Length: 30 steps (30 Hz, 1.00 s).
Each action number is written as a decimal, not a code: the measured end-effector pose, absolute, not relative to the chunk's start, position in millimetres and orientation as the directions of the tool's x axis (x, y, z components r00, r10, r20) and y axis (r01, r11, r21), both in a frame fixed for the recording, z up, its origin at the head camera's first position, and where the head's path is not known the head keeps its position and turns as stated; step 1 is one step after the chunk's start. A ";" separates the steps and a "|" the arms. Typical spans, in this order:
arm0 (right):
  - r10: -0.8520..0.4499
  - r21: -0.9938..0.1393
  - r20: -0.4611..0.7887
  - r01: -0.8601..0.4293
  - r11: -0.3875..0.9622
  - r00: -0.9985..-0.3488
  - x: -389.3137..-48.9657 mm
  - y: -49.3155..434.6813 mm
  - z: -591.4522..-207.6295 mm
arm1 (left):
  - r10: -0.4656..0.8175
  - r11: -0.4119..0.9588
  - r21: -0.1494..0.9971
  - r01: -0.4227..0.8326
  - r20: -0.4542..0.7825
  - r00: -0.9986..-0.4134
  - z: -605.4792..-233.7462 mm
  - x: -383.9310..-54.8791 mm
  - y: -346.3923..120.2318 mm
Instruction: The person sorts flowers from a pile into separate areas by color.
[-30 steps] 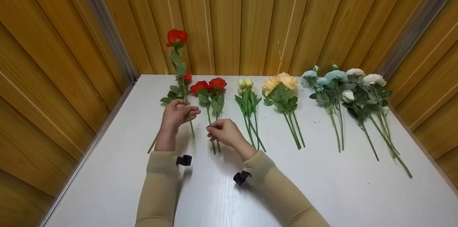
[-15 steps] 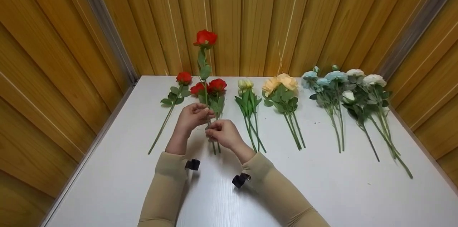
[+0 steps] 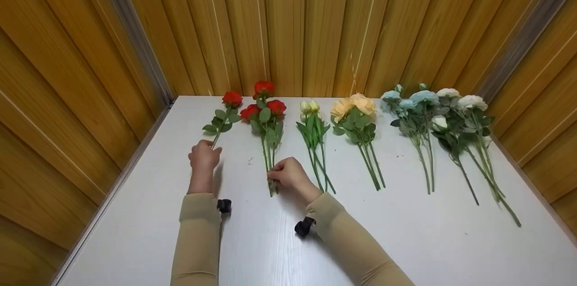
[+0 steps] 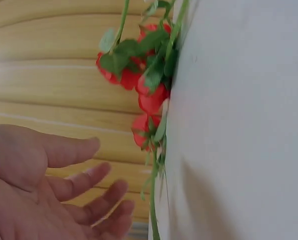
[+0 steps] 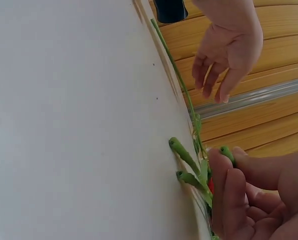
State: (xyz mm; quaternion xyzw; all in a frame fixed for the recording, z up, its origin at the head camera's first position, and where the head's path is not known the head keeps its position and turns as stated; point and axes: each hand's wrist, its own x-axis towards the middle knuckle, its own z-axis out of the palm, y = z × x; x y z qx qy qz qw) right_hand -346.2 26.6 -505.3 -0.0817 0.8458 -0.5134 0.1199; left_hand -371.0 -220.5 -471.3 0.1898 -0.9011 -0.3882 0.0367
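Observation:
My right hand pinches the lower stem of a red rose, whose bloom stands above the other red roses lying on the table. In the right wrist view the cut end of the held stem pokes out between thumb and finger, and two more stem ends lie beside it. Farther left, my left hand hovers over the stem of a single red rose. Its fingers are spread and loosely bent, holding nothing, with that rose's stem just beyond them.
Rightward along the white table lie yellow-white tulips, peach roses, pale blue flowers and white flowers. Wood-patterned panels wall the table at the back and sides.
The left hand carried the upright red rose rightward to the right hand, let it go and moved back left over the single rose. The rose now leans down over the other red roses.

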 end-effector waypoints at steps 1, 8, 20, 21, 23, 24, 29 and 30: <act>-0.256 -0.887 -0.127 -0.006 0.461 -0.958 -346.7 26.9 -506.4 | -0.386 0.642 0.688 -0.338 -0.091 -0.918 -471.4 -369.1 -223.2; -0.255 -0.902 -0.192 0.068 0.427 -0.948 -348.0 28.8 -509.1 | -0.379 0.715 0.608 -0.346 -0.079 -0.922 -477.4 -350.7 -233.0; -0.297 -0.890 -0.199 0.045 0.453 -0.934 -345.6 30.0 -513.4 | -0.314 0.642 0.653 -0.402 -0.255 -0.915 -478.8 -358.2 -241.5; -0.295 -0.890 -0.203 0.050 0.453 -0.934 -345.7 29.9 -513.2 | -0.292 0.634 0.660 -0.404 -0.279 -0.915 -477.4 -360.8 -242.1; -0.294 -0.887 -0.207 0.053 0.458 -0.933 -345.6 29.9 -512.8 | -0.250 0.613 0.678 -0.405 -0.320 -0.914 -475.8 -365.6 -242.9; -0.294 -0.888 -0.211 0.057 0.456 -0.932 -345.3 30.0 -512.4 | -0.236 0.571 0.705 -0.420 -0.349 -0.907 -474.9 -366.9 -243.2; -0.299 -0.899 -0.220 0.074 0.432 -0.928 -344.0 30.0 -512.0 | -0.192 0.384 0.792 -0.475 -0.435 -0.880 -473.2 -368.6 -242.7; -0.300 -0.902 -0.225 0.083 0.423 -0.927 -343.8 30.1 -511.8 | -0.191 0.353 0.806 -0.475 -0.435 -0.880 -472.6 -368.3 -242.2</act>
